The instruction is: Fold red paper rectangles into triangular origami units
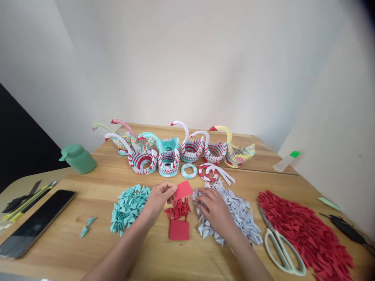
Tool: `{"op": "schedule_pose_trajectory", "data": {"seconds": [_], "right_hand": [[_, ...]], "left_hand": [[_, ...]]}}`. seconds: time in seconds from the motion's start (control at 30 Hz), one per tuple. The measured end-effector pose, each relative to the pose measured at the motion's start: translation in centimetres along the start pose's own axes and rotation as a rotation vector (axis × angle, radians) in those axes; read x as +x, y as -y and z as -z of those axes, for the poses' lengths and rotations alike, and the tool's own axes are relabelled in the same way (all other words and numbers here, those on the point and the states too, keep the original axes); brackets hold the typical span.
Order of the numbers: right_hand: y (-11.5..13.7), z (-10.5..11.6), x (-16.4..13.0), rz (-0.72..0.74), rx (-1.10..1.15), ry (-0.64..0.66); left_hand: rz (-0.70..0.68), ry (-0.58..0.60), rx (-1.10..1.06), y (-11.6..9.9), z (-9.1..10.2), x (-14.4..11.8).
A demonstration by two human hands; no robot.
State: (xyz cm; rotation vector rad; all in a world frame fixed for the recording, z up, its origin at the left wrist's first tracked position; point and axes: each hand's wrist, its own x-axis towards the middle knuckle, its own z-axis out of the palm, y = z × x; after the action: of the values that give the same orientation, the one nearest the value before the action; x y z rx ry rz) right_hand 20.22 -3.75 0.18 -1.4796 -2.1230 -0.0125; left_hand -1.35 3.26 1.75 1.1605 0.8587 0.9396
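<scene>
Nearest the camera, a stack of red paper squares [179, 229] lies flat on the desk [88, 249], between the two forearms. Just behind the stack a small heap of folded red pieces [177, 210] is seen. A red slip [183, 190] is pinched by the left hand [159, 199], whose grip is closed on one edge; the slip stands tilted above the stack. A firm pinch near the corner is judged best for a clean crease. The right hand [215, 208] is laid, fingers spread, on the white pieces [237, 218] right of the stack. Farther back stand paper swans [175, 150].
</scene>
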Motion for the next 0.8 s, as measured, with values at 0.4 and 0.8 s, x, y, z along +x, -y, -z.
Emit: {"op": "schedule_pose_trajectory", "data": {"seconds": [0.4,0.8], "right_hand": [[1.7,1.3,-0.2,0.077,0.45,-0.181],[2.3,1.4,-0.4,-0.134,0.575,-0.224]], "left_hand": [[0.135,0.188,0.091,0.5,-1.9,-1.2],[-0.03,0.347,0.15,0.9,-2.3,-1.9]]}}
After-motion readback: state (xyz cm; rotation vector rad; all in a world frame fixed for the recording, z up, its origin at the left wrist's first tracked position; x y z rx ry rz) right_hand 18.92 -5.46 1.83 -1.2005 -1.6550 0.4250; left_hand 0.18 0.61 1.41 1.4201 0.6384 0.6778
